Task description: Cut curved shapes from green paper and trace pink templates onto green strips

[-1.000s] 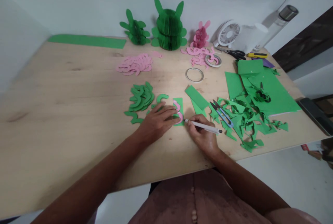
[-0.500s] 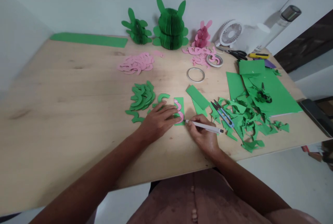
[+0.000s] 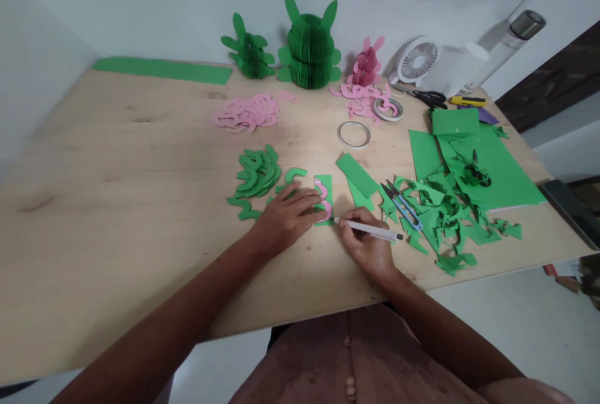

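Observation:
My left hand lies with fingers stretched out, its fingertips pressing a pink curved paper cutout onto a green paper strip. Part of the cutout is hidden under the fingers. In my right hand is a white pen, its tip at the strip's right edge beside the cutout. A pile of green curved cutouts lies beyond my left hand, with a loose green arc near its fingers. Two plain green strips overlap beyond my right hand.
Blue thread snips rest among green scraps at right, near green sheets. Pink cutouts, a tape roll and black scissors lie farther back. Green paper figures and a white fan stand by the wall.
Both hands, the cutout and the pen keep nearly the same places. The whole view has shifted very slightly.

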A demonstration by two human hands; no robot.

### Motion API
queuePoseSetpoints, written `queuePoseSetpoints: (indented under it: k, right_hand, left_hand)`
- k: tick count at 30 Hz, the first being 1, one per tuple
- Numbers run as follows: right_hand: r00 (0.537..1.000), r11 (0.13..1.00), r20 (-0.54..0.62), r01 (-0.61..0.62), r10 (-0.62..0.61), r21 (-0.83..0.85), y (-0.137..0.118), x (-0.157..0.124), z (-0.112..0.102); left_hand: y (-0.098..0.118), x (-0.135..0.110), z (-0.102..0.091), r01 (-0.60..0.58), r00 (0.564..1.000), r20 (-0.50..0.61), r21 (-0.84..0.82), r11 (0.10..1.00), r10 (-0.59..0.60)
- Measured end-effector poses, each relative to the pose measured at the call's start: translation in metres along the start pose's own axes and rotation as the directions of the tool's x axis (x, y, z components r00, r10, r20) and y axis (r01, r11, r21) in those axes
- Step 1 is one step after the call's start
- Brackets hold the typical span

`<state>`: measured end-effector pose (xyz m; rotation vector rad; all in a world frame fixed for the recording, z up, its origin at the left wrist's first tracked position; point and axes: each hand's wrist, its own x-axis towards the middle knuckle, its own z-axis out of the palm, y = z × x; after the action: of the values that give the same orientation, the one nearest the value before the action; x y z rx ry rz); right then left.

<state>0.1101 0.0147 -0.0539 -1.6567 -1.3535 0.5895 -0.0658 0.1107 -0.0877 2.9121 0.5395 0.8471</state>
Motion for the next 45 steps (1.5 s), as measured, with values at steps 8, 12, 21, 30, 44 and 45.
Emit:
queuePoseSetpoints:
  k: [8, 12, 21, 30, 44, 45]
  right_hand:
    - [0.999, 1.0, 0.038, -0.008, 0.008, 0.003, 0.0031, -0.0019, 0.0011]
    - [0.999, 0.999, 0.044, -0.026, 0.024, 0.048, 0.0036, -0.0021, 0.0015]
    - [0.998, 0.993, 0.033, -0.05, 0.047, 0.105, 0.003, -0.0021, 0.0018]
    - [0.998, 1.0, 0.07, -0.008, 0.007, 0.019, 0.0064, -0.003, 0.0015]
    - [0.999, 1.0, 0.033, -0.016, 0.015, 0.015, 0.0049, -0.0026, 0.0011]
    - [0.999, 1.0, 0.028, -0.016, 0.016, 0.014, 0.0046, -0.0026, 0.0012]
  left_hand:
    - [0.0005, 0.0002, -0.0004, 0.004, 1.0, -0.006, -0.004, 1.0, -0.004]
    - [0.0007, 0.0005, -0.0011, 0.008, 1.0, 0.005, -0.014, 1.0, -0.008]
    - [0.0003, -0.0004, 0.0001, 0.003, 1.0, -0.005, -0.018, 1.0, -0.003]
    - [0.0006, -0.0004, -0.0014, 0.009, 1.0, 0.011, -0.026, 1.0, -0.008]
    - [0.001, 0.0001, -0.0018, 0.006, 1.0, 0.003, -0.022, 1.0, -0.006]
    - [0.0012, 0.0001, -0.0021, 0.007, 1.0, 0.007, -0.023, 1.0, -0.007]
